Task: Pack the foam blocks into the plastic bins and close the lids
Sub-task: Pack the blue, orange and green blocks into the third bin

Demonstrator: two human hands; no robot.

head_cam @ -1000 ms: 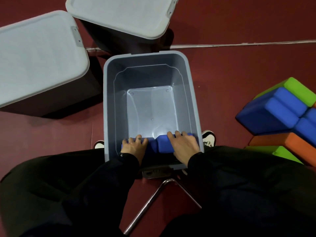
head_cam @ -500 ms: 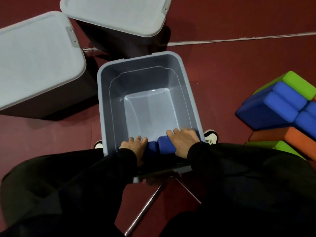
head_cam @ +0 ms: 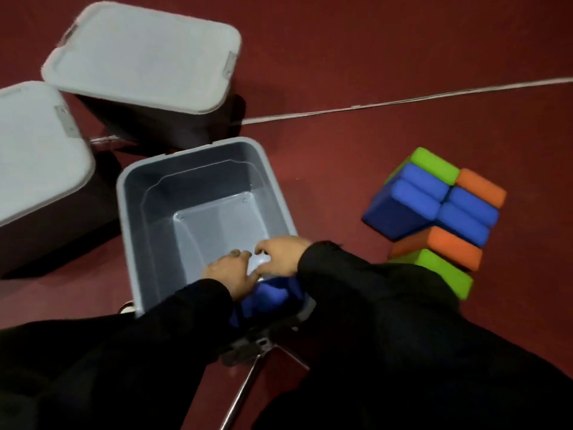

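Note:
An open grey plastic bin [head_cam: 133, 231] stands on the red floor in front of me. Two blue foam blocks [head_cam: 269, 294] lie side by side inside it against the near wall, partly hidden by my sleeves. My left hand [head_cam: 231, 271] hovers just above them with its fingers spread loosely. My right hand [head_cam: 283, 252] is beside it over the bin's floor, fingers loosely curled round nothing I can see. Both hands are blurred. A pile of green, blue and orange foam blocks [head_cam: 434, 209] sits on the floor to the right.
Two more bins with grey lids on stand at the left [head_cam: 34, 150] and at the back [head_cam: 145, 54]. A white line [head_cam: 403, 102] crosses the floor behind. A metal leg [head_cam: 242, 395] of a seat shows under me.
My hands have lifted off the blue blocks and drawn together over the bin. The view has swung, so the bin and the block pile sit more to the left.

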